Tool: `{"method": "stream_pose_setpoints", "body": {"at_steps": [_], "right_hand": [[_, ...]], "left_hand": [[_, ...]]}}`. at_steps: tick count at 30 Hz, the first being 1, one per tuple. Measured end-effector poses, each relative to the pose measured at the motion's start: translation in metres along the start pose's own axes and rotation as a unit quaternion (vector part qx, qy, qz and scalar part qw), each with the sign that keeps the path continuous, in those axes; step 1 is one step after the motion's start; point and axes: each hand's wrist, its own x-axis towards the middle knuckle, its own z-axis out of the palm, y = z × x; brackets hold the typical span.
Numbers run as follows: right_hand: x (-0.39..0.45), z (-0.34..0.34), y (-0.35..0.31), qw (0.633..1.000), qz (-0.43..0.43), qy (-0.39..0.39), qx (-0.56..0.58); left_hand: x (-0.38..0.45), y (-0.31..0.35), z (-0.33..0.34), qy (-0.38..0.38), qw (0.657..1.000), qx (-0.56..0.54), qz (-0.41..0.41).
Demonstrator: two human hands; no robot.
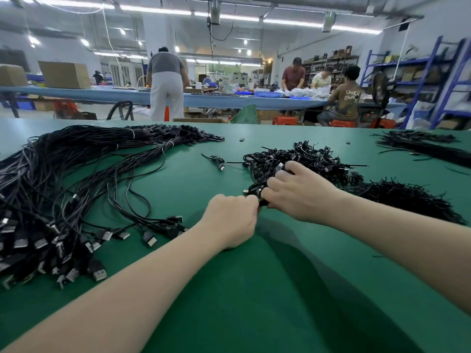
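The left hand (pixel 230 220) pinches one end of a small black cable (pixel 254 188), and the right hand (pixel 300 192) curls its fingers round it. It is low over the tabletop (pixel 229 289), beside a pile of rolled cables (pixel 305 156).

Loose USB cable bundle (pixel 63 174) left on green table (pixel 254 289); workers (pixel 167 80) at blue bench (pixel 102 94) behind; shelving (pixel 420 72) right.
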Motion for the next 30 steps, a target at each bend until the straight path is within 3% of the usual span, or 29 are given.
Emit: {"method": "stream_pose_setpoints", "body": {"at_steps": [3,6,9,11,16,21,24,28,30], "right_hand": [[0.005,-0.008,0.035,0.988,0.124,-0.042,0.082],[-0.013,-0.007,0.076,0.926,0.251,-0.116,0.256],[-0.041,0.014,0.085,0.831,0.215,-0.284,0.428],[-0.056,0.029,0.076,0.800,0.201,-0.334,0.457],[-0.071,0.053,0.063,0.783,0.224,-0.296,0.498],[-0.073,0.054,0.059,0.781,0.208,-0.311,0.500],[-0.068,0.051,0.051,0.805,0.213,-0.254,0.492],[-0.054,0.043,0.035,0.821,0.328,0.017,0.467],[-0.038,0.035,0.026,0.827,0.342,0.086,0.438]], "left_hand": [[-0.004,-0.006,0.002,-0.024,0.988,-0.117,-0.096],[-0.004,-0.009,0.001,-0.025,0.965,-0.202,-0.163],[-0.002,-0.011,0.003,-0.022,0.947,-0.264,-0.184],[-0.001,-0.013,0.003,-0.022,0.934,-0.301,-0.192],[-0.001,-0.016,0.003,-0.033,0.909,-0.360,-0.208],[-0.001,-0.018,0.003,-0.054,0.903,-0.375,-0.203],[-0.001,-0.018,0.003,-0.047,0.897,-0.388,-0.206],[-0.001,-0.018,0.005,-0.032,0.890,-0.405,-0.206],[0.000,-0.020,0.006,-0.031,0.891,-0.403,-0.208]]}}
